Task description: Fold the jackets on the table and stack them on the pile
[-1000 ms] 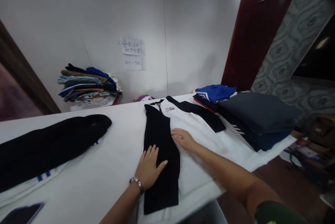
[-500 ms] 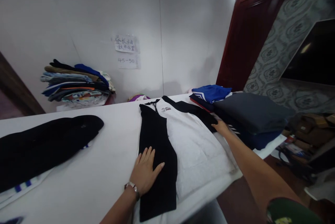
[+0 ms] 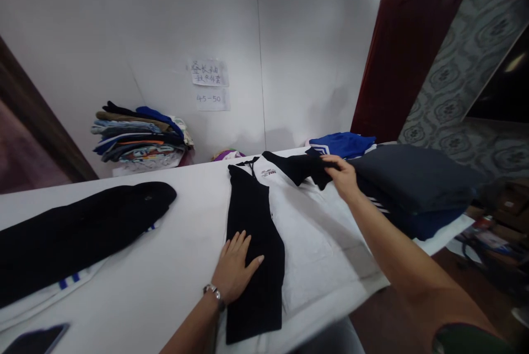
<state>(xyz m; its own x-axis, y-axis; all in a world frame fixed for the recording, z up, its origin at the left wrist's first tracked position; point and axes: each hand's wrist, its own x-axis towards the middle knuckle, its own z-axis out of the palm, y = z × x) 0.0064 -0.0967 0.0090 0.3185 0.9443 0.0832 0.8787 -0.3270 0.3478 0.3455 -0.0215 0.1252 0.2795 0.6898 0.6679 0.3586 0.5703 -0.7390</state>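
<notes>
A white shirt with black sleeves [image 3: 306,232] lies flat on the white table [image 3: 165,266]. Its left black sleeve [image 3: 254,243] is folded over the body and runs toward me. My left hand [image 3: 235,268] rests flat on that sleeve, fingers spread, a watch on the wrist. My right hand [image 3: 341,177] grips the end of the other black sleeve [image 3: 300,166] and holds it lifted above the shirt's chest, near the printed logo [image 3: 268,173].
A stack of folded dark grey, navy and blue clothes [image 3: 409,183] sits at the table's right end. A black garment [image 3: 78,227] lies at the left. Folded clothes [image 3: 140,139] are piled by the wall under paper notes [image 3: 210,84]. A dark phone [image 3: 33,337] lies at lower left.
My right hand went from the shirt's middle out to the right sleeve's end, gripped it, and has lifted it back toward the chest. My left hand stayed on the folded sleeve.
</notes>
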